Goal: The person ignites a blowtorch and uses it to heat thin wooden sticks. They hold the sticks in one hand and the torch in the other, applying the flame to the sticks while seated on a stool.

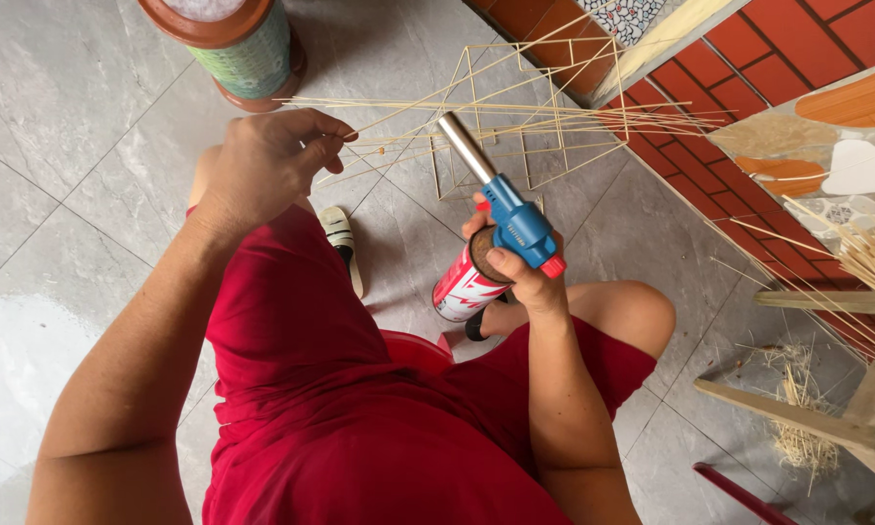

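Grey marble-look floor tiles (68, 146) lie under everything. Left hand (267, 160) pinches closed on thin pale bamboo strips (476, 115) that run roughly level toward the red brick wall (797, 39). Right hand (515, 267) wraps shut around the blue-headed gas torch on its red-and-white canister (496, 233), whose long axis and steel nozzle point up-left into the strips. I judge scorching or burnt fingertips likely if the flame lingers there.

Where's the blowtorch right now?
In the head view, right of centre: the right hand grips the blowtorch by its blue head, metal nozzle angled up toward the thin bamboo strips pinched by the left hand.
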